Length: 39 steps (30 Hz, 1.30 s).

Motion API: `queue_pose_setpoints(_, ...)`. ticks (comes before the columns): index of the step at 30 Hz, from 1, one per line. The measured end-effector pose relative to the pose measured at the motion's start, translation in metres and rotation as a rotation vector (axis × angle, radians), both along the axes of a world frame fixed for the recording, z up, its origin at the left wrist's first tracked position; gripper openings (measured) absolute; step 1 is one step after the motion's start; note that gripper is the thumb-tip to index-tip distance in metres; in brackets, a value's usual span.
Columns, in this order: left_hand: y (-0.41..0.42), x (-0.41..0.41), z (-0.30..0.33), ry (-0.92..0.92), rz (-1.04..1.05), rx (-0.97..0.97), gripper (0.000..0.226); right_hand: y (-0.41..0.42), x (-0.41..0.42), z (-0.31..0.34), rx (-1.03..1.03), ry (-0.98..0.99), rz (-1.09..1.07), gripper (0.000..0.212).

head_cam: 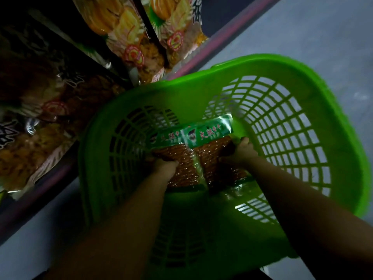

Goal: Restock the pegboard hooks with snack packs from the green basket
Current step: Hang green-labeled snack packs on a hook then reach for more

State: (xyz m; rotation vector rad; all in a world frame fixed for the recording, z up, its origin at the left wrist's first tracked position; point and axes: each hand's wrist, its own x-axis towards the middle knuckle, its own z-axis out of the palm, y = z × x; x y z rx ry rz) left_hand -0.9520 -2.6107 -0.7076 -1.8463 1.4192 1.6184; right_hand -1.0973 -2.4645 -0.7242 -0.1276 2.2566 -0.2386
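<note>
A green lattice basket (282,122) stands on the floor below me. At its bottom lie two snack packs side by side, each with a green header and brown contents. My left hand (164,165) grips the left snack pack (171,146) at its lower edge. My right hand (241,151) holds the right snack pack (212,146) by its right side, thumb on top. Both arms reach down into the basket. No pegboard hooks are plainly visible.
Hanging snack bags fill the display at the left: orange and yellow bags (129,43) at the top, darker brown bags (40,110) below. A dark base rail (197,57) runs along the display. Grey floor (323,33) lies to the right.
</note>
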Motion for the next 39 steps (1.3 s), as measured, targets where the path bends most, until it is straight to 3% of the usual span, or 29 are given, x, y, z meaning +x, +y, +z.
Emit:
queue_pose_setpoints(3, 0.003, 0.004, 0.002, 0.007, 0.075, -0.005, 0.055, 0.007, -0.003, -0.004, -0.036, -0.062, -0.199, 0.105)
queue_pose_setpoints(6, 0.0, 0.006, -0.001, 0.043, 0.166, -0.016, 0.046, 0.013, -0.009, 0.0, -0.099, -0.173, -0.185, 0.065)
queue_pose_setpoints(9, -0.003, 0.005, 0.0, 0.096, 0.14, -0.061, 0.031, 0.008, -0.022, 0.013, -0.219, -0.213, -0.308, 0.045)
queue_pose_setpoints(11, 0.002, 0.001, 0.011, 0.122, 0.06, -0.127, 0.013, 0.004, -0.027, 0.027, -0.335, -0.256, -0.387, 0.037)
queue_pose_setpoints(16, 0.025, 0.007, 0.083, 0.275, 0.089, -0.266, 0.006, 0.009, -0.008, 0.097, -0.474, -0.211, -0.449, 0.031)
queue_pose_setpoints(21, 0.031, 0.045, 0.221, 0.361, 0.319, -0.229, 0.033, 0.031, 0.028, 0.235, -0.668, -0.222, -0.639, 0.002)
queue_pose_setpoints(24, 0.025, 0.076, 0.325, 0.364, 0.309, -0.222, 0.032, 0.042, 0.047, 0.348, -0.639, -0.178, -0.67, 0.03)
queue_pose_setpoints(27, 0.017, 0.107, 0.447, 0.44, 0.252, -0.281, 0.02, 0.04, 0.068, 0.475, -0.712, -0.288, -0.662, 0.035)
queue_pose_setpoints(31, -0.01, 0.148, 0.604, 0.535, 0.35, -0.377, 0.029, 0.013, 0.105, 0.629, -0.896, -0.399, -0.537, 0.043)
queue_pose_setpoints(34, -0.042, 0.178, 0.701, 0.66, 0.453, -0.389, 0.029, -0.025, 0.137, 0.725, -1.058, -0.372, -0.383, 0.024)
queue_pose_setpoints(36, -0.063, 0.201, 0.759, 0.765, 0.464, -0.495, 0.022, -0.053, 0.159, 0.78, -1.177, -0.366, -0.274, 0.018)
queue_pose_setpoints(39, -0.087, 0.233, 0.834, 0.886, 0.407, -0.743, 0.034, -0.095, 0.194, 0.852, -1.311, -0.331, -0.094, 0.012)
